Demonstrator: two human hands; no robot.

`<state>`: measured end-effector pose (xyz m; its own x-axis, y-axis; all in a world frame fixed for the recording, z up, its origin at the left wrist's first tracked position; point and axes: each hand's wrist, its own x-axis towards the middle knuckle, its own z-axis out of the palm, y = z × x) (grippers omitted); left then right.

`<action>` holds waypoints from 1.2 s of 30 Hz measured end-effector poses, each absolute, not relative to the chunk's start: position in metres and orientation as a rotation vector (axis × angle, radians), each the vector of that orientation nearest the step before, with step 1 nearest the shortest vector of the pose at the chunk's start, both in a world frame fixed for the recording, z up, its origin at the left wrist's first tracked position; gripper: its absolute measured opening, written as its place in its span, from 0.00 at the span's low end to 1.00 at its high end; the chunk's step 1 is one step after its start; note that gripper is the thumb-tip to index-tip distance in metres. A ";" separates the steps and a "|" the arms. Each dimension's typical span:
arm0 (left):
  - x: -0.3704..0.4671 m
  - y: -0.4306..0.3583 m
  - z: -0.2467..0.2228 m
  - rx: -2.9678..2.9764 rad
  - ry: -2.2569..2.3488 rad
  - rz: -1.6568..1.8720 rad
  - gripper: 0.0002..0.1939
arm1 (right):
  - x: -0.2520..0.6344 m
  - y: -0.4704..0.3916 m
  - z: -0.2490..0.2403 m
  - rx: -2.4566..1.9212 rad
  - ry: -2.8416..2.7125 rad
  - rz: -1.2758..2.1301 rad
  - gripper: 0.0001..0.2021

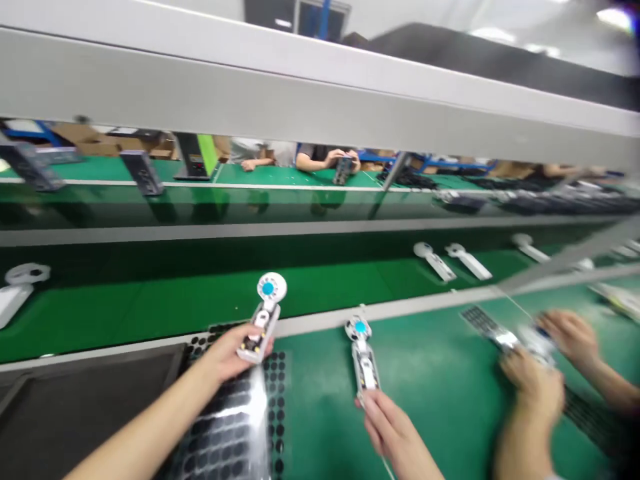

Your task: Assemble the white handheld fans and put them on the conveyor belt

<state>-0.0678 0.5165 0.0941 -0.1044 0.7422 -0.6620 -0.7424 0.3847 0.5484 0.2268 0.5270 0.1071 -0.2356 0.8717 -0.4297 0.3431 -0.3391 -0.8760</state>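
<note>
My left hand (pixel 235 351) is closed around the body of a white device (pixel 260 328) with a round head and a blue centre, held over the edge of a sheet of black round stickers (pixel 225 427). Pinched at its lower end by my right hand (pixel 390 420), a second white device (pixel 365 360) also has a blue-centred round head and stands over the green worktop (pixel 320 400). Both devices show their open inner side, with small parts visible.
A black tray (pixel 90 400) lies at the lower left. White devices (pixel 433 261) rest on the green conveyor (pixel 150 293) behind. At the right, a co-worker's hands (pixel 535 373) handle a blurred white item. A grey shelf beam (pixel 320 100) crosses above; people sit beyond.
</note>
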 end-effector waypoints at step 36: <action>0.103 0.459 0.148 0.071 0.817 1.182 0.11 | 0.247 0.517 0.149 -0.907 -1.657 1.855 0.07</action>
<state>0.1033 0.4593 0.1481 0.1341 0.8387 -0.5278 -0.7899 0.4121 0.4541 0.2474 0.5170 0.1486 -0.6595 0.7356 -0.1545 0.0711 -0.1436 -0.9871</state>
